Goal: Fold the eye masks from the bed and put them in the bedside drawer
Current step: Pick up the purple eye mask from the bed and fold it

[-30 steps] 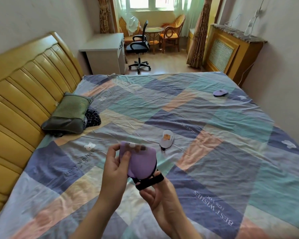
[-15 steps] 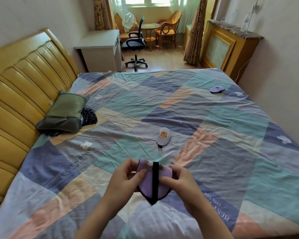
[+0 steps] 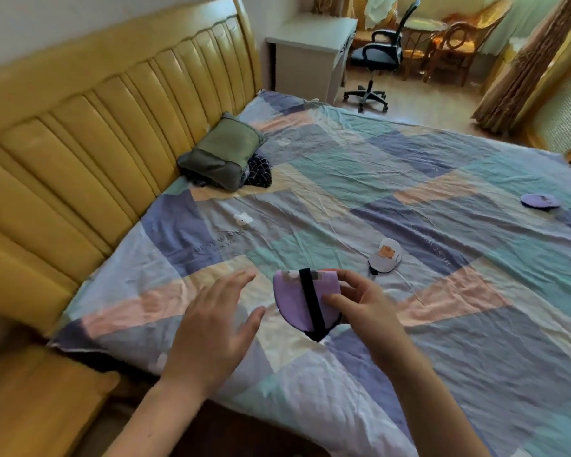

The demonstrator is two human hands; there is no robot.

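A folded purple eye mask point(image 3: 292, 300) with a black strap down its middle is held above the bed by my right hand point(image 3: 360, 303), fingers pinching its right side. My left hand point(image 3: 216, 321) hovers just left of the mask, fingers spread and holding nothing. A white eye mask with an orange bear print point(image 3: 385, 255) lies on the patchwork quilt point(image 3: 442, 291) a little beyond my hands. Another purple eye mask point(image 3: 540, 201) lies far right on the quilt. A wooden bedside cabinet top point(image 3: 37, 400) shows at the lower left; no drawer is visible.
A yellow padded headboard point(image 3: 96, 143) runs along the left. A green pillow point(image 3: 223, 153) with a dark cloth beside it leans against it. A white desk point(image 3: 310, 51), an office chair point(image 3: 378, 57), wicker chairs and curtains stand beyond the bed.
My left hand has let go of the folded purple mask and opened. The right hand alone holds it. My view has swung left toward the headboard and cabinet.
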